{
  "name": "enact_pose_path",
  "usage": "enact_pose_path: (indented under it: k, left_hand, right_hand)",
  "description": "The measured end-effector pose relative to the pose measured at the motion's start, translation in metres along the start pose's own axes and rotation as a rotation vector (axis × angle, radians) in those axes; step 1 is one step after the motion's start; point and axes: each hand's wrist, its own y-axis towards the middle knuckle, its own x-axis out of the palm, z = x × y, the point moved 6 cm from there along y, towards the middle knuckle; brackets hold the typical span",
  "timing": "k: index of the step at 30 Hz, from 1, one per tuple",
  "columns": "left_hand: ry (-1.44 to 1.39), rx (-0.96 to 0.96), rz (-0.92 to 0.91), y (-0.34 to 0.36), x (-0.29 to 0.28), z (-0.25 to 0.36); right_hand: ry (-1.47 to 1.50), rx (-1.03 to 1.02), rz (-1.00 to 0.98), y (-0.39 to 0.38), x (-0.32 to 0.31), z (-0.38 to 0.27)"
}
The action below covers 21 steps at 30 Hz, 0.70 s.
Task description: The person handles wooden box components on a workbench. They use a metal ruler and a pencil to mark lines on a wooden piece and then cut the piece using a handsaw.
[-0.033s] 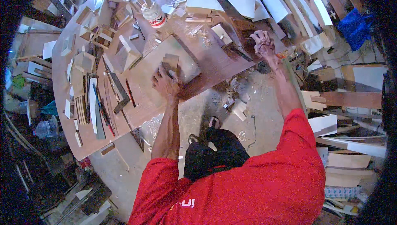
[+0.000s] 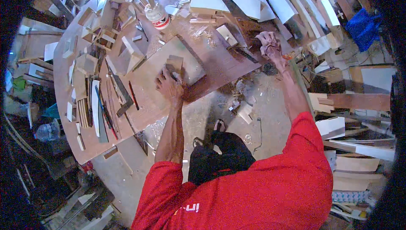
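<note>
My left hand (image 2: 169, 84) is closed round the near end of a small wooden block (image 2: 174, 62). That block rests on a flat square board (image 2: 154, 61) lying on the brown workbench (image 2: 148, 114). Further right, by the bench's edge, my right hand (image 2: 270, 46) has its fingers curled; what they hold, if anything, is hidden. A dark area lies just beyond its fingertips. Between the two hands sits a pale rectangular wood block (image 2: 227, 35), with a dark narrow strip (image 2: 246, 55) beside it.
A white tub with a red band (image 2: 158, 18) stands at the back of the bench. Wooden box-like pieces (image 2: 105, 37) and strips crowd the left side, along with a red pencil-like stick (image 2: 133, 95). White-faced boards (image 2: 245, 4) lie at the back right. Offcuts (image 2: 244, 111) litter the floor.
</note>
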Motion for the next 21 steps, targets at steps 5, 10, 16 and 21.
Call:
enact_pose_path:
  k: [5,10,16,21]
  left_hand:
    - [-0.024,-0.011,-0.058,0.005,-0.012,-0.003]
    - [-0.020,0.011,-0.050,0.004,-0.004,-0.004]
    - [-0.039,0.069,0.016,0.002,-0.010,-0.002]
    - [-0.059,-0.010,-0.065,0.008,-0.002,-0.013]
  right_hand:
    - [0.134,-0.095,0.262,0.013,-0.051,-0.026]
    - [0.590,0.267,0.297,0.027,-0.071,-0.018]
    - [1.025,0.641,0.452,-0.010,-0.133,-0.004]
    - [1.296,0.720,0.703,-0.078,-0.177,-0.022]
